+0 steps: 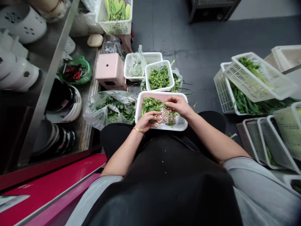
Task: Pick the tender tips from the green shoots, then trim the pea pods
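A white plastic basket (184, 125) rests on my lap, with leafy greens (149, 105) piled in its left part and loose bits at the right. My left hand (147, 121), a gold bracelet at its wrist, is curled over the basket's near side around a small bunch of green sprigs. Over the basket's right half, my right hand (178, 105) pinches at the edge of the pile, with a green sprig at its fingertips. The fingers partly hide what each hand grips.
Beyond the lap basket stands a smaller white basket (171, 84) of picked greens. A clear plastic bag (94, 114) of leaves lies to the left, near a pink stool (107, 67). Shelving with bowls (76, 106) flanks my left; stacked baskets (223, 91) with vegetables stand right.
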`<state>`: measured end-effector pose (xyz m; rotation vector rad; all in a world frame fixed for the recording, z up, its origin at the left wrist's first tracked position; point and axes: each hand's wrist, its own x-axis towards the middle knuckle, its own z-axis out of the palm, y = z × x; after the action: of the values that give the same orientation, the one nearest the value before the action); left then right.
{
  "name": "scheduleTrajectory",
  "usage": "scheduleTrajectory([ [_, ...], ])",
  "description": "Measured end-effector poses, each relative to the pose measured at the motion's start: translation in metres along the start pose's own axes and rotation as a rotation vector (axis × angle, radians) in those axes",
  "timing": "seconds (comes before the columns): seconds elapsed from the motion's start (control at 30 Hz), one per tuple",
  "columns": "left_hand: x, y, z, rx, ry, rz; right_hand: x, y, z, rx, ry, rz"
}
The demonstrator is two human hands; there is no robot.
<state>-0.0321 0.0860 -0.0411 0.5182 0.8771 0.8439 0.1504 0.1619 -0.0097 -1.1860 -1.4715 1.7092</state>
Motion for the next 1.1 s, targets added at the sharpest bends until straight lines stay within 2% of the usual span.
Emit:
scheduleTrajectory([
  [0.17,0.006,-0.004,0.018,-0.073,0.221,0.305,-0.018,0.012,0.022,0.141,0.038,0.054],
  [0.27,0.006,-0.004,0.019,0.022,0.244,0.282,-0.028,0.02,0.031,-0.023,-0.028,0.072],
  [0.33,0.001,-0.002,0.015,0.109,0.197,0.198,-0.034,0.017,0.027,-0.312,0.025,-0.103],
  [0.4,-0.007,0.002,0.01,0.213,0.114,0.125,-0.041,0.008,0.017,-0.645,0.06,-0.362],
  [0.43,-0.01,0.003,0.008,0.266,0.072,0.099,-0.044,0.003,0.013,-0.794,0.034,-0.468],
  [0.5,-0.016,0.005,0.008,0.352,0.01,0.062,-0.048,-0.006,0.011,-1.031,-0.09,-0.565],
  [0.57,-0.02,0.004,0.012,0.411,-0.012,0.05,-0.051,-0.011,0.016,-1.179,-0.138,-0.549],
  [0.63,-0.024,-0.002,0.019,0.523,0.043,0.151,-0.053,-0.01,0.026,-1.208,-0.058,-0.48],
  [0.7,-0.029,-0.01,0.026,0.712,0.148,0.374,-0.057,-0.004,0.033,-1.067,0.001,-0.361],
  [0.73,-0.032,-0.013,0.028,0.806,0.187,0.491,-0.06,-0.001,0.034,-0.936,-0.02,-0.274],
  [0.8,-0.038,-0.014,0.029,0.896,0.21,0.633,-0.071,0.005,0.027,-0.637,-0.183,-0.051],
  [0.87,-0.043,-0.006,0.023,0.765,0.22,0.63,-0.085,0.007,0.009,-0.44,-0.46,0.179],
  [0.93,-0.044,0.008,0.011,0.439,0.221,0.548,-0.095,0.003,-0.014,-0.489,-0.688,0.282],
  [0.97,-0.043,0.016,0.005,0.255,0.202,0.502,-0.096,0.0,-0.024,-0.593,-0.737,0.268],
  [1.0,-0.04,0.023,-0.001,0.103,0.168,0.458,-0.092,-0.004,-0.032,-0.728,-0.723,0.221],
  [1.03,-0.037,0.028,-0.005,-0.008,0.126,0.422,-0.085,-0.005,-0.037,-0.875,-0.642,0.164],
  [1.1,-0.029,0.033,-0.008,-0.101,0.061,0.364,-0.059,-0.003,-0.037,-1.13,-0.382,0.088],
])
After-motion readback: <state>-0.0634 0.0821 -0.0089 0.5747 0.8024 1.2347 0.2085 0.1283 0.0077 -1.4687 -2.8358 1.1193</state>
